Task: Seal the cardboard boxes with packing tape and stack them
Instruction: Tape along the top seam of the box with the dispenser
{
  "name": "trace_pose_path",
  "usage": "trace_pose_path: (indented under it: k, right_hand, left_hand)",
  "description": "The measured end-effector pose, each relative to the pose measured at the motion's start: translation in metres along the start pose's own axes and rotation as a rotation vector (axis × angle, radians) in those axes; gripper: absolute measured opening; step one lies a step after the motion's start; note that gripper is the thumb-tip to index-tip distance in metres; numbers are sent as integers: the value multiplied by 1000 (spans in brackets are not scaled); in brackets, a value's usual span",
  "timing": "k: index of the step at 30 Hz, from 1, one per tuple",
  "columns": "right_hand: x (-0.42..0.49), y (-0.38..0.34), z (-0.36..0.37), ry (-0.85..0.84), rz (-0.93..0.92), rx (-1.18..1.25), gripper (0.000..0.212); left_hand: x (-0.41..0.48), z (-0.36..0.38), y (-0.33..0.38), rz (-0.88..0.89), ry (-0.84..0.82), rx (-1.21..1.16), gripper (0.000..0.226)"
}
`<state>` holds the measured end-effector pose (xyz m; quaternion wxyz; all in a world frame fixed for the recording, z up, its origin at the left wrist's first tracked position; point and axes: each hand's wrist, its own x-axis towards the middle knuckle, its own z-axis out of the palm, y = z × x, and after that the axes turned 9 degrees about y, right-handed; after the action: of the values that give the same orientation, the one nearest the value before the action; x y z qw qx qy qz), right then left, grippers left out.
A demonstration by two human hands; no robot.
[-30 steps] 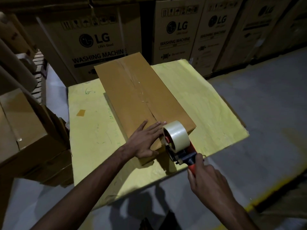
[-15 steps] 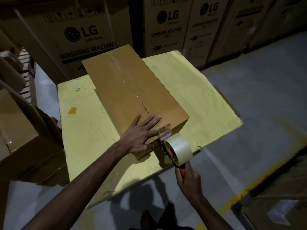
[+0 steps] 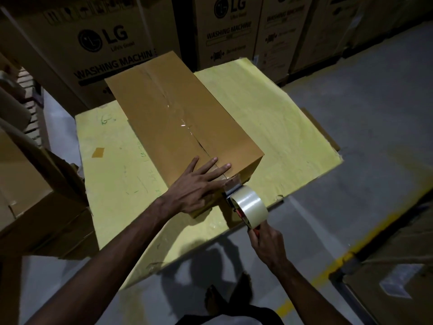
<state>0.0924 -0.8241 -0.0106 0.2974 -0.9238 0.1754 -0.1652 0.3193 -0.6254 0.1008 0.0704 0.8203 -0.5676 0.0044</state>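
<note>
**Dispenser [image 3: 246, 206] at the box [image 3: 178, 118] edge**

The box lies lengthwise on the yellow worktop [image 3: 276, 118], with tape glinting along its top seam. The left hand [image 3: 199, 188] presses flat on its near end, fingers [image 3: 206, 166] straight and spread. The right hand [image 3: 267, 242] is clenched round the dispenser's handle, and the dispenser's head touches the box's near top edge.

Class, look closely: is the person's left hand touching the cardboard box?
Touching. The head view shows the left hand flat on the cardboard box, fingers spread.
</note>
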Motion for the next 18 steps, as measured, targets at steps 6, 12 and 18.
trace_pose_path:
  k: [6,12,18]
  right_hand:
    - [-6,-4,-2,43,-36,-20,43]
    - [-13,-10,-12,32,-39,-116,49]
    - [-14,-23,-12,45,-7,-139,59]
  left_hand:
    - [-2,5,3,22,4,3,69]
    - [-3,2,9,-69,7,-96,70]
    - [4,12,14,-123,-22,59,103]
